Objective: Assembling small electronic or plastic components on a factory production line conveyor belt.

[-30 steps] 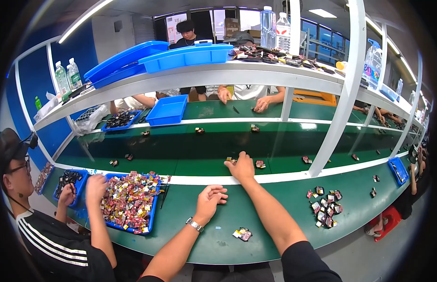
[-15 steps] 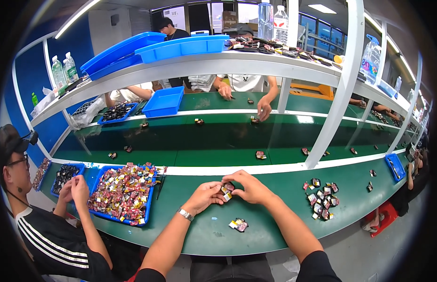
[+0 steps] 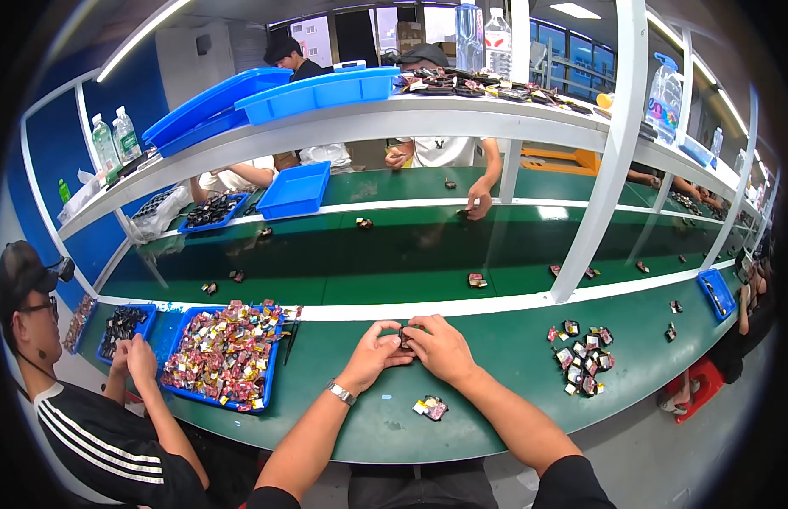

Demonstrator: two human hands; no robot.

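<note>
Over the green table my left hand [image 3: 374,356] and my right hand [image 3: 445,349] are closed together on a small dark part [image 3: 404,338]. Fingers of both hands cover most of it, so its exact kind cannot be made out. A wristwatch [image 3: 340,391] sits on my left wrist. On the table just below my hands lies a loose small black-and-pink part [image 3: 431,408] with white and yellow labels. To the right, a cluster of similar labelled parts [image 3: 585,358] is spread on the surface. A blue tray [image 3: 267,399] heaped with pink, white and yellow parts stands left of my hands.
A white rail [image 3: 462,307] separates the table from a green conveyor belt [image 3: 377,280] carrying scattered parts. A white shelf post [image 3: 593,170] rises at the right. At the left a co-worker [image 3: 97,433] sits close by; another person's hand [image 3: 478,199] reaches over the belt's far side.
My right hand has closed in against my left, and the part between them is now mostly covered. Across the belt, the other person's raised hand has drawn back a little.
</note>
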